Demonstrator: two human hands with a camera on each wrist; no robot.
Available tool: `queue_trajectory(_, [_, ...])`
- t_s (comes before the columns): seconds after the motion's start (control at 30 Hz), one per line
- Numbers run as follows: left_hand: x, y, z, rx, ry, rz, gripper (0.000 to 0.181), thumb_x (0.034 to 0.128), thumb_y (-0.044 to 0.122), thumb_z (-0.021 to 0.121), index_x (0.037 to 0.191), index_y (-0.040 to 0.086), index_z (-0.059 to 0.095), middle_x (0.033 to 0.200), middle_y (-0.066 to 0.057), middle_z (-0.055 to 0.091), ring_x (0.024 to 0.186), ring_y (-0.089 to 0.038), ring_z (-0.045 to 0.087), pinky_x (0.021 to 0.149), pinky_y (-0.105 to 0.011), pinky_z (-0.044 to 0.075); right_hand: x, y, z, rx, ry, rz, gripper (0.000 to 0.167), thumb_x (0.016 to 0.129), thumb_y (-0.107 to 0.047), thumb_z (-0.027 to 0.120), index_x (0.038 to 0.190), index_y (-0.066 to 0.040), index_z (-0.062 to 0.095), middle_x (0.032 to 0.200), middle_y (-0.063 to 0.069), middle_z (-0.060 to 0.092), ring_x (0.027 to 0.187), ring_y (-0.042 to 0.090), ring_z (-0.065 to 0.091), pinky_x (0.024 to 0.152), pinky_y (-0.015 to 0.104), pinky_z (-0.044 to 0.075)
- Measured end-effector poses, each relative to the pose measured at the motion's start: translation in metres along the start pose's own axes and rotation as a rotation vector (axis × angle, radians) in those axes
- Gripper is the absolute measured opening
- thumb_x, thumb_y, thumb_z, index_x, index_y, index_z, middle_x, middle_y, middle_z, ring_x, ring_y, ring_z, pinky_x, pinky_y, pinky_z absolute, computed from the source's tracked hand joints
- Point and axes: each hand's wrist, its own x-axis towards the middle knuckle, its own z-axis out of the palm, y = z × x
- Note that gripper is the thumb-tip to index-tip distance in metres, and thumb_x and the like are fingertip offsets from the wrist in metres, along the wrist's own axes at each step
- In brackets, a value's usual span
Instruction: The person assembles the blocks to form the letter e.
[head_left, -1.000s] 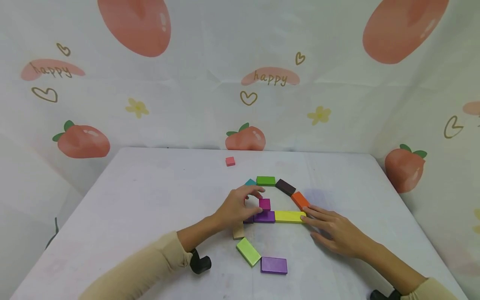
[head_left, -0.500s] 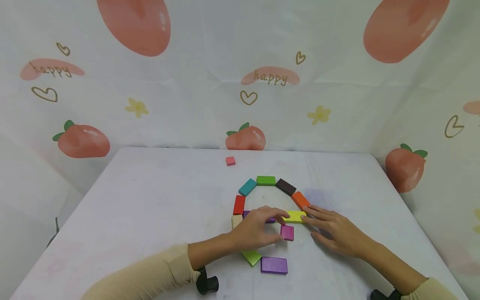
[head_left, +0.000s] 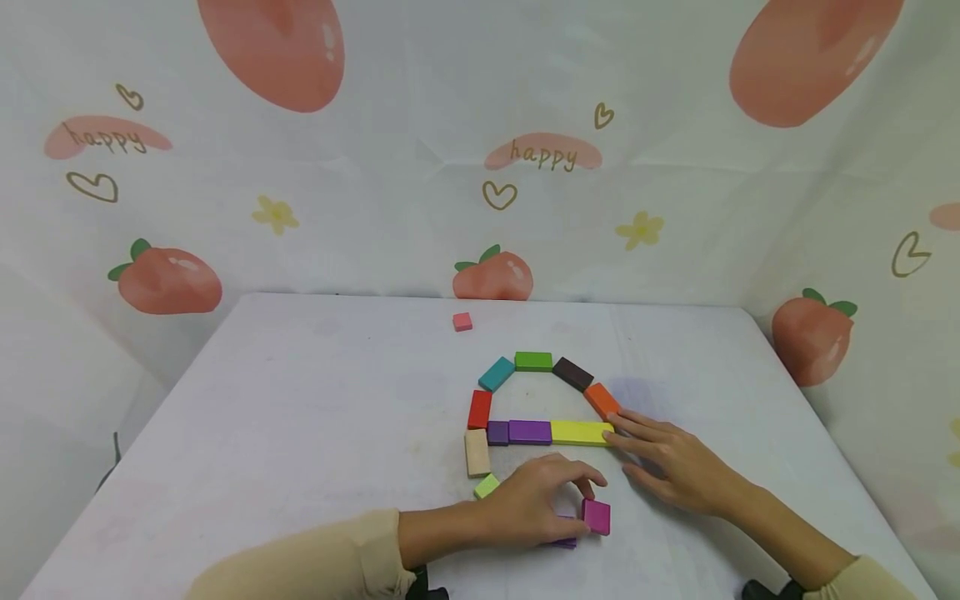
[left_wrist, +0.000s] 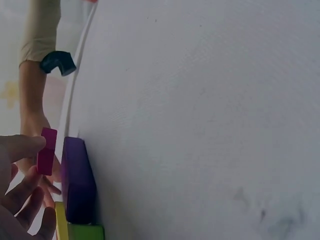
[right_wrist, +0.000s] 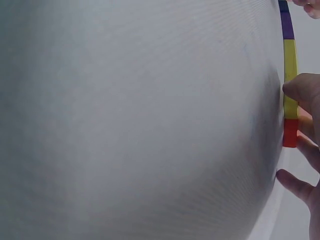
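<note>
A small magenta block (head_left: 597,517) is pinched between the thumb and fingers of my left hand (head_left: 525,504), close to the near end of the block outline. In the left wrist view, that magenta block (left_wrist: 47,152) is held beside a purple block (left_wrist: 79,180) on the table. From the head view, most of this purple block (head_left: 566,544) is hidden behind my left hand. My right hand (head_left: 675,462) lies with extended fingers at the right ends of the yellow block (head_left: 579,432) and the orange block (head_left: 603,401).
Green (head_left: 533,362), dark brown (head_left: 572,374), teal (head_left: 497,373), red (head_left: 480,409) and tan (head_left: 476,454) blocks form a curve. Two purple blocks, one short (head_left: 497,433) and one longer (head_left: 529,432), join the yellow one. A pink block (head_left: 462,322) sits far back. A lime block (head_left: 487,487) is partly covered.
My left hand has carried the magenta block from above the purple blocks, toward me and right, past the near purple block. My right hand has stayed in place.
</note>
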Motion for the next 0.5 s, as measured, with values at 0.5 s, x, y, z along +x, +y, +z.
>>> queue_trajectory(0.5, [0.0003, 0.0003, 0.01, 0.04, -0.114, -0.076, 0.043, 0.0873, 0.021, 0.078, 0.127, 0.019, 0.063, 0.104, 0.018, 0.067, 0.096, 0.007, 0.053, 0.079, -0.008, 0.042, 0.0006, -0.0014, -0.002, 0.002, -0.013, 0.013, 0.055, 0.079, -0.018, 0.081, 0.132, -0.015, 0.067, 0.142, 0.006, 0.057, 0.128, 0.031, 0.056, 0.089, 0.053, 0.054])
